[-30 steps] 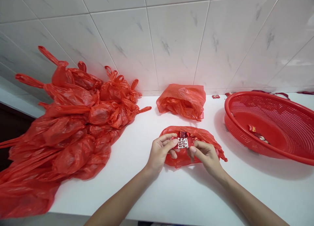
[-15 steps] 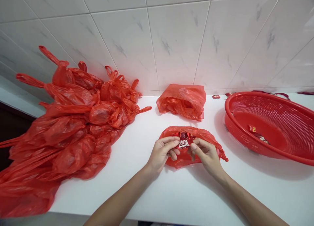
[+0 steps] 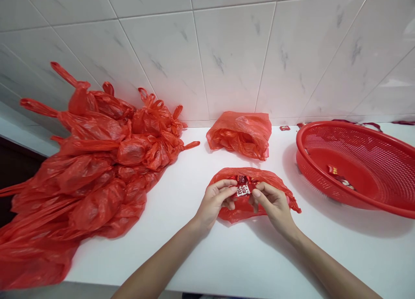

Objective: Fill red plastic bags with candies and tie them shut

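Our left hand (image 3: 212, 201) and right hand (image 3: 273, 204), pinched nearly closed, grip a red-and-white packet (image 3: 242, 190). Below lies a gaping red plastic bag (image 3: 239, 214).

pass: tabletop (image 3: 175, 199) between bag pile (image 3: 97, 169) and open bag (image 3: 241, 210) | blocked right: red basket (image 3: 365, 180) | rear: tiled wall (image 3: 230, 61)
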